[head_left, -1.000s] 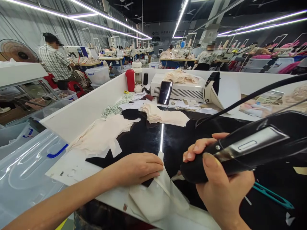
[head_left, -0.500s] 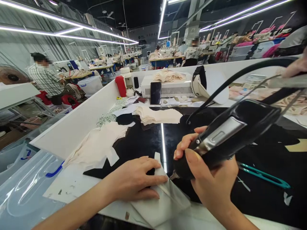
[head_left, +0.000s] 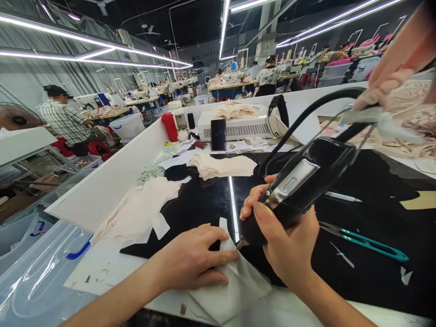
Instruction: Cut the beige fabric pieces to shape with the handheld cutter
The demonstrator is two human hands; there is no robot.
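Note:
My left hand [head_left: 194,259] lies flat with its fingers spread, pressing on a folded piece of thin white fabric [head_left: 235,290] at the table's front edge. My right hand [head_left: 282,236] is wrapped round a black corded handheld tool [head_left: 303,181] with a silver lever on its side. The tool's pointed metal tip [head_left: 241,243] is at the fabric's edge, close to my left index finger. Pale twisted cloth [head_left: 384,86] is tied about the cord end of the tool. To the right of my right hand lie teal-handled tweezers or snips [head_left: 374,245].
Cream fabric pieces lie in a stack [head_left: 221,165] and a loose pile [head_left: 136,209]. Behind them are a phone [head_left: 218,135], a white vented box [head_left: 247,125] and a red container [head_left: 169,127]. A white board [head_left: 112,168] borders the left side. Other people sit at machines beyond.
The tool's rear end has swung left, and my right hand has shifted slightly left with it. The tip stays near my left index finger. My left hand stays on the fabric.

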